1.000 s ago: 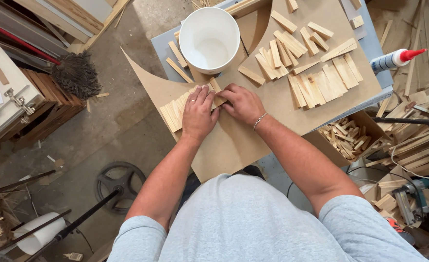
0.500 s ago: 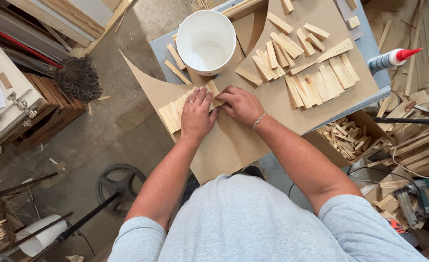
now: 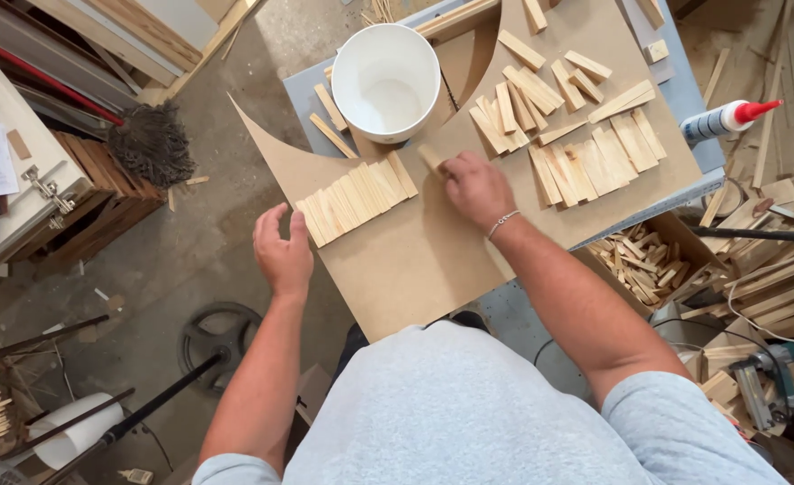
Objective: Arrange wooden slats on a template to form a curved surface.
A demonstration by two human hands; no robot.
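Head view, looking down: right hand point(image 3: 476, 187) on the curved fibreboard panel point(image 3: 415, 260), fingers closed on a small wood strip point(image 3: 430, 158) that lies on the panel just below the white bucket point(image 3: 385, 81) — the strip pokes out up-left of the fingertips. Left hand point(image 3: 282, 254) off the panel's left edge, over the floor, fingers loosely open and curled upward, holding nothing, near the lower end of the glued row. Row of wood strips point(image 3: 357, 198) laid side by side on the panel, slanting up to the right, between the two hands; its upper end is just beside the held strip, not clearly touching. Loose pile of strips point(image 3: 568, 126) on the panel to the right of the right hand — some fanned, some scattered. Glue bottle point(image 3: 725, 119) with red tip lies at the table's right edge. Cardboard box of wood offcuts point(image 3: 644, 260) below the table on the right. Mop head point(image 3: 150, 144) on the floor at left.
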